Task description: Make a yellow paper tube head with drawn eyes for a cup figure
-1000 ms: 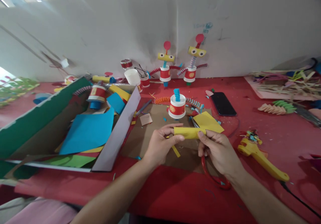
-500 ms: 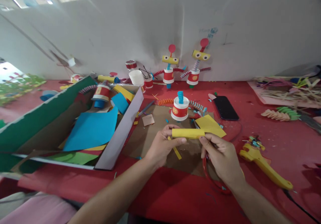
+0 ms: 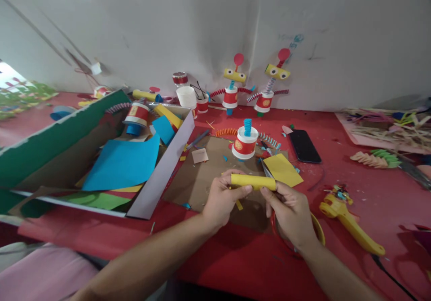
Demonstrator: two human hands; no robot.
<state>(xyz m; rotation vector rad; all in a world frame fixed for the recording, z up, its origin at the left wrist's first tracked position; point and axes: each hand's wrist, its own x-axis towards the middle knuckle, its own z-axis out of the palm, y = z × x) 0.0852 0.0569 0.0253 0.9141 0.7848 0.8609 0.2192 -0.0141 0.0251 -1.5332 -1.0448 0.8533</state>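
A rolled yellow paper tube [image 3: 253, 181] is held level between my two hands, above the brown cardboard [image 3: 188, 182]. My left hand [image 3: 222, 198] grips its left end, with the thumb along the front. On the other end, the thumb and fingers of my right hand [image 3: 290, 209] are closed. Just beyond the tube stands a red and white paper cup [image 3: 245, 143] with a folded blue strip on top and springy paper arms at its sides. Red-handled scissors [image 3: 273, 229] lie partly hidden under my right hand. A yellow paper sheet [image 3: 283, 170] rests beside the cup.
To the left sits an open box [image 3: 144, 193] holding coloured paper. Two finished cup figures [image 3: 230, 98] stand by the wall. At right lie a black phone [image 3: 305, 146], a yellow glue gun [image 3: 353, 227] with a cord, and folded paper strips [image 3: 375, 158].
My right thumb has slid left and down along the front of the tube. The tube stays in both hands. The camera view has tilted slightly downward.
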